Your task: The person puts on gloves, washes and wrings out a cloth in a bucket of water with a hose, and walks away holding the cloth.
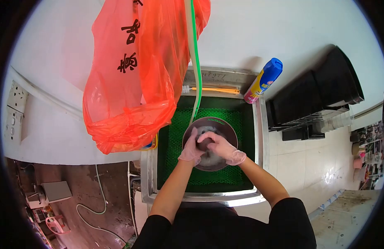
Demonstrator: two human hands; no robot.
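Observation:
A round brownish bowl point(230, 133) with foamy water in it sits in the sink point(261, 137), on a green mesh mat point(175, 166). Both my hands wear thin clear gloves and are inside the bowl's rim. My left hand point(192, 148) is at the left side of the bowl, thumb up and fingers curled inward. From the right, my right hand point(222, 147) bends its fingers toward the left one. Between them is something dark and roundish, mostly hidden by fingers and foam; I cannot tell what it is.
A green-striped hose point(197, 62) hangs down to the bowl. A large red plastic bag point(133, 83) hangs at the left. An orange-handled brush point(217, 89) and a blue-capped spray can point(264, 79) stand along the back ledge. Black containers point(316, 91) are at the right.

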